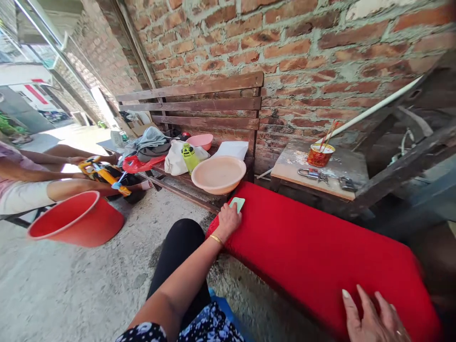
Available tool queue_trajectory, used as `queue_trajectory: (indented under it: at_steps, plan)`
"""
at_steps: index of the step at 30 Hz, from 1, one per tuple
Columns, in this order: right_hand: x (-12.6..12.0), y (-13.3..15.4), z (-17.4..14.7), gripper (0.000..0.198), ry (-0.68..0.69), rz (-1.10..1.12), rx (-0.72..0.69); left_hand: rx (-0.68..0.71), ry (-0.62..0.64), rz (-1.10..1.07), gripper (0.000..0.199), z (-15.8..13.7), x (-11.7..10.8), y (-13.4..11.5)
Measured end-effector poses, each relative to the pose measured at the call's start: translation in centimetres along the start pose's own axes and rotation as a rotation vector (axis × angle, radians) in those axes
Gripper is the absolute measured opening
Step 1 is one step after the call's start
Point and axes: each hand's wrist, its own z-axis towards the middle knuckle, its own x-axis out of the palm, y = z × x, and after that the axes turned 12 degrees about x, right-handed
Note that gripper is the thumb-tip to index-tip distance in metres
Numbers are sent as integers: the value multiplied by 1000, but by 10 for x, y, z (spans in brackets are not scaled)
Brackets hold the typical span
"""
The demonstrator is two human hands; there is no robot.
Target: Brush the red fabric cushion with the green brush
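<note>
A bright red cloth (302, 247) covers a long, low, flat-topped surface in front of me. At its far left end, my left hand (228, 221), with a gold bangle at the wrist, grips a pale green flat piece (238, 204) against the cloth. What exactly this piece is I cannot make out. My right hand (377, 318) rests on the near right part of the cloth, fingers spread and nothing in them. Just beyond my left hand stands a shallow peach basin (219, 173), holding what looks like cloudy liquid.
A wooden bench (206, 103) holds a green bottle (190, 158), bags and a pink bowl (200, 141). On a small table (288, 166) are a stained tub (319, 155) with sticks and metal locks (309, 174). Left, a person sits near a red tub (81, 221).
</note>
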Motion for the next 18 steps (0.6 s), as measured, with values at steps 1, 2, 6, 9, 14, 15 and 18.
queue_trajectory:
  at_steps: [1,2,6,9,14,15,18]
  plan:
    - [-1,7,-2,76,-6,-53,-22,26,-8,3,45,-4,7,-8]
    - [-2,15,-4,76,-10,-99,-37,77,-13,1,46,-11,14,-23]
    - [-2,31,-12,74,1,-220,-8,484,4,-63,53,-58,37,-106]
    - [-7,31,-9,81,51,-261,32,705,48,-133,52,-76,32,-141]
    - [-17,25,11,73,59,-252,71,371,30,-75,48,-18,6,-92]
    - [-17,24,16,72,34,-240,58,269,10,-50,48,-3,1,-73]
    - [-8,18,25,75,-30,-199,-11,55,-19,-5,46,23,-6,-32]
